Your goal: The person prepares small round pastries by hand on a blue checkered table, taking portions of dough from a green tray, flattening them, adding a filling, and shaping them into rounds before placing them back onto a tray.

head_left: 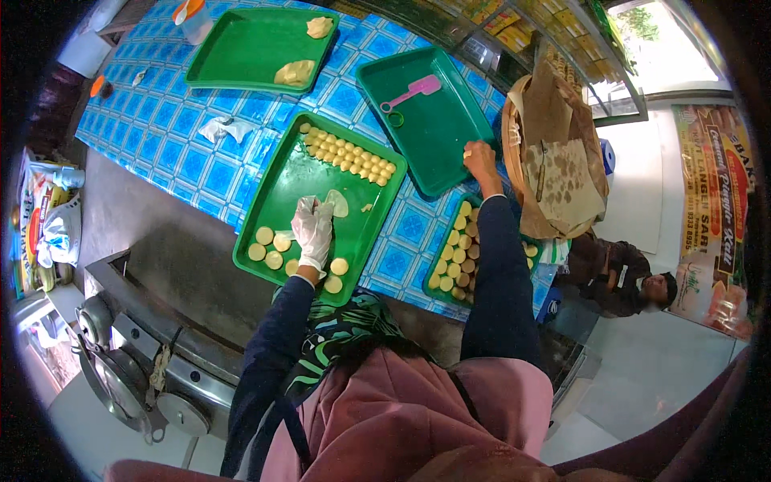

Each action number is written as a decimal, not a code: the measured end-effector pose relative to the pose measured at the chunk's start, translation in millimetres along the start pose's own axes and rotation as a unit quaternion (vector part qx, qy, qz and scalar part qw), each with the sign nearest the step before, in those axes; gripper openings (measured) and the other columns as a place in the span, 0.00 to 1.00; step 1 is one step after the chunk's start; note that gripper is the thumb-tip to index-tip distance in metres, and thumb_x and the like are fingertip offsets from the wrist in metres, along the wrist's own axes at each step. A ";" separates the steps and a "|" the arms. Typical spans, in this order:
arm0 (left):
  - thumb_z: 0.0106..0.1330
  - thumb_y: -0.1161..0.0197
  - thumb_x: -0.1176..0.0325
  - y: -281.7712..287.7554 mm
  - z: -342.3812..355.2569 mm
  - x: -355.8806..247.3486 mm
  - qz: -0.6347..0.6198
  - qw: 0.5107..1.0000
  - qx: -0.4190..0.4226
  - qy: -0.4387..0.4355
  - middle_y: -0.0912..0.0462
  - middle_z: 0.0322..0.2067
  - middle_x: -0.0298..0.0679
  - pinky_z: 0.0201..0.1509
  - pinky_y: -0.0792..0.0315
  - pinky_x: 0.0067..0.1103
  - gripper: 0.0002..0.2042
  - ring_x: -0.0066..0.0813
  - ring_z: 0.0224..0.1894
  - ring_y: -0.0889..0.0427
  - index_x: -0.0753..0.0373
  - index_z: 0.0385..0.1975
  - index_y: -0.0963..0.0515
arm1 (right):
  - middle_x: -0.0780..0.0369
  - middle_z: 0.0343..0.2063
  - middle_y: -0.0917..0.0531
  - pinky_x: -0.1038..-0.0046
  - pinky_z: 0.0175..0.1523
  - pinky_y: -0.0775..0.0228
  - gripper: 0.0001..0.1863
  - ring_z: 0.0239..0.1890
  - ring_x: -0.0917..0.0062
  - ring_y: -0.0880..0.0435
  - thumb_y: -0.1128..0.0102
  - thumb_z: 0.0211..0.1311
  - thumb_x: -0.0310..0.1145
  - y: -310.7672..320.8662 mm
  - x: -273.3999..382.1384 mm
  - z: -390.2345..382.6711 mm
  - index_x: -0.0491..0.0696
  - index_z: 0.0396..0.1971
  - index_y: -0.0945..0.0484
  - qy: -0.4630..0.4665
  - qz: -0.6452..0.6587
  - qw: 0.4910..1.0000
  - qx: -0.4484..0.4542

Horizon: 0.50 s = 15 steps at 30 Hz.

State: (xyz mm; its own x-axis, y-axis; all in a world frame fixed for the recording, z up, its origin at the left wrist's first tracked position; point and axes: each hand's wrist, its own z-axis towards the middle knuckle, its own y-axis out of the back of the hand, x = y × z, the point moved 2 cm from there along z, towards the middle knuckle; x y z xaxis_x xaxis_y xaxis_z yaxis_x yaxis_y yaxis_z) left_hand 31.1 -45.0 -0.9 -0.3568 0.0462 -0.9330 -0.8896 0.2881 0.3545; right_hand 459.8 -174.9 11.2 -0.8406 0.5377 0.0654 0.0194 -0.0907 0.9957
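My left hand (313, 229), in a thin whitish glove, reaches down into a green tray (253, 201). Its fingers are drawn together beside a translucent round plastic piece (338, 204); whether they grip it is hidden. Rows of small dough balls (345, 153) fill this tray's far end. Flattened dough discs (274, 259) lie around my wrist at the near end. My right hand (482, 161), bare, is closed at the right rim of a darker green tray (434, 173). That tray holds a pink scoop (422, 86) and a small green ring (395, 119).
Under my right forearm, another green tray (427, 281) holds pale and brown discs. A round woven basket (510, 136) with brown paper stands at right. A far tray (241, 48) carries two dough lumps. A stove (161, 353) is at lower left; a person (626, 277) is at right.
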 end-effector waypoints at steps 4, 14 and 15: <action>0.61 0.31 0.64 4.4 -2.7 4.4 0.025 1.000 -0.002 -0.006 0.25 0.23 0.42 0.33 0.30 0.32 0.13 0.38 0.26 0.25 0.62 0.30 0.30 | 0.47 0.37 0.17 0.53 0.49 0.24 0.13 0.42 0.48 0.19 0.37 0.48 0.20 -0.3 -6.1 11.3 0.43 0.36 0.15 0.034 0.002 0.998 -0.058; 0.61 0.33 0.64 2.2 -4.0 -0.5 0.047 0.999 -0.003 -0.014 0.26 0.24 0.42 0.34 0.30 0.31 0.12 0.37 0.27 0.26 0.62 0.30 0.30 | 0.49 0.36 0.14 0.59 0.51 0.22 0.20 0.42 0.56 0.14 0.23 0.36 0.26 -22.5 -18.0 45.5 0.48 0.37 0.13 -0.073 0.251 0.965 -0.009; 0.62 0.36 0.64 1.8 -3.1 -0.3 0.055 0.998 0.005 -0.021 0.24 0.25 0.45 0.34 0.30 0.36 0.11 0.47 0.28 0.22 0.61 0.31 0.30 | 0.50 0.37 0.14 0.59 0.51 0.22 0.18 0.42 0.56 0.14 0.24 0.40 0.28 -21.6 -8.3 44.0 0.49 0.38 0.13 0.011 0.196 0.980 -0.046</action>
State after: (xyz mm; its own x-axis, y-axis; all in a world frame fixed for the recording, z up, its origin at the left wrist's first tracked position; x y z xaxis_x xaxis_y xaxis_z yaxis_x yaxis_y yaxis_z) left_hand 28.8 -47.4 0.2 -0.4398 0.1189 -0.8902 -0.8428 0.2877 0.4548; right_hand 490.2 -140.6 -8.0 -0.7896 0.4292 0.4386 0.2942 -0.3624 0.8844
